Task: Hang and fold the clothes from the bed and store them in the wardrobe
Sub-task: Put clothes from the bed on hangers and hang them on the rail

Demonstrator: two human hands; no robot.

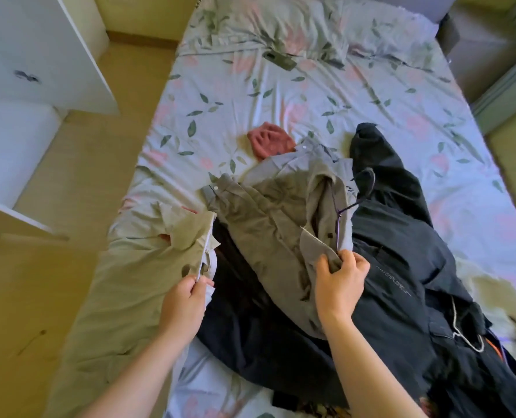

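Both hands hold the khaki shirt [265, 212], which lies open, front up, on the near half of the bed [281, 101], on top of a dark garment [401, 267]. The left hand [184, 300] pinches the edge of one front panel, drawn out toward the bed's left edge. The right hand [338, 279] grips the other front edge, its fingers curled over the cloth near the middle of the bed. Spreading the two fronts apart this way exposes the inside of the shirt, where a dark hanger [348, 207] sits, its hook poking out past the collar toward the head of the bed. The likely reason is to settle the shoulders on the hanger before closing the front.

The dark garment stretches from mid-bed down to the near right corner, and a white hanger [469, 339] lies on it close to that corner. A pink garment [270, 143] sits just beyond the shirt's collar. A beige cover [115, 297] drapes along the bed's near left edge. The white wardrobe [39, 55] stands beyond that edge, well apart, so nothing visible here is stored yet.
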